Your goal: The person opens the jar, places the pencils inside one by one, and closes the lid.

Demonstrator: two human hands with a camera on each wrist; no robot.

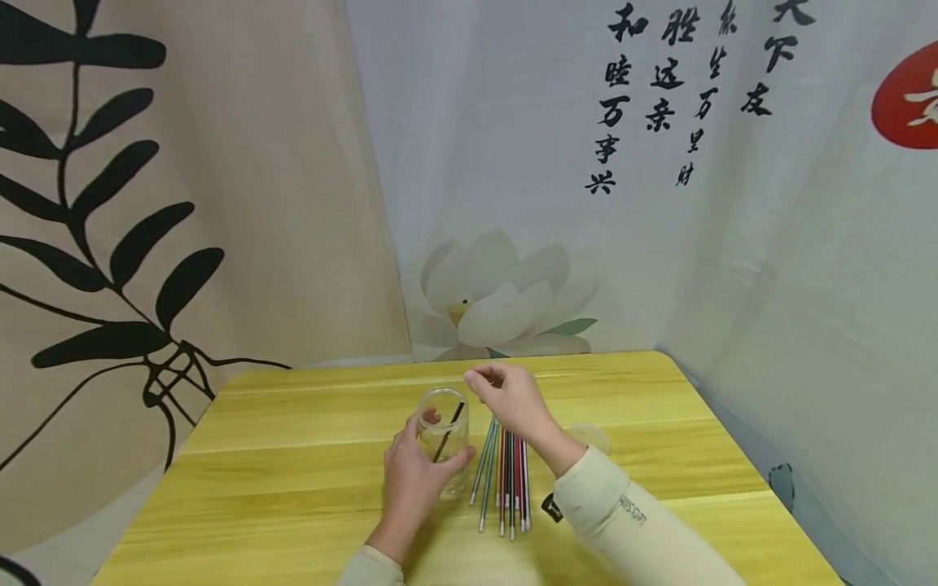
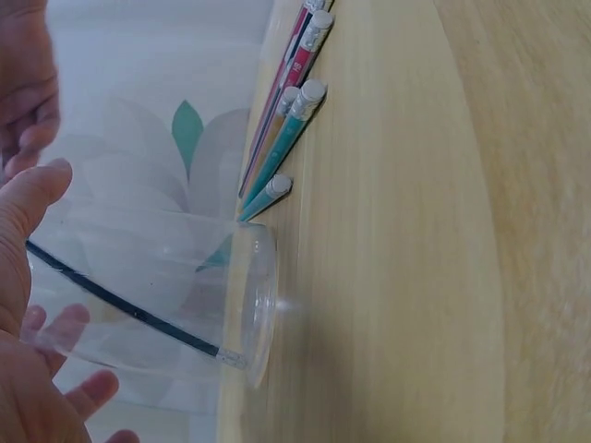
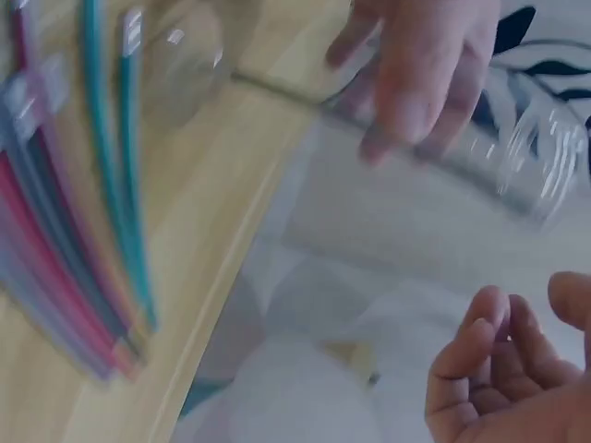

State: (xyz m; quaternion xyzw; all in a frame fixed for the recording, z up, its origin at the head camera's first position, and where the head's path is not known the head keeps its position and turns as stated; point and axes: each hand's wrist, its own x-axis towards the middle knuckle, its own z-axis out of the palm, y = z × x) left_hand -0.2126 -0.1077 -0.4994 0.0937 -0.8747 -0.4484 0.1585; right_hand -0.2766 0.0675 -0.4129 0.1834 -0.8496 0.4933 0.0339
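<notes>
My left hand (image 1: 419,472) grips a clear jar (image 1: 459,435) that stands upright on the table, thumb on the near side and fingers around the far side. Inside, one black pencil (image 2: 138,314) leans at a slant, its white eraser end down at the jar's bottom. My right hand (image 1: 516,399) is raised just right of the jar's rim. In the right wrist view its fingers (image 3: 462,360) are loosely curled, the thumb stands apart, and nothing is between them. Several pencils (image 1: 504,480), teal, red, black and others, lie beside the jar, erasers toward me.
The yellow wood-grain table (image 1: 293,456) ends at a printed curtain (image 1: 513,163) behind it. A clear round piece (image 1: 592,438), perhaps a lid, lies partly behind the right forearm. A small black object (image 1: 552,508) shows beside the right cuff.
</notes>
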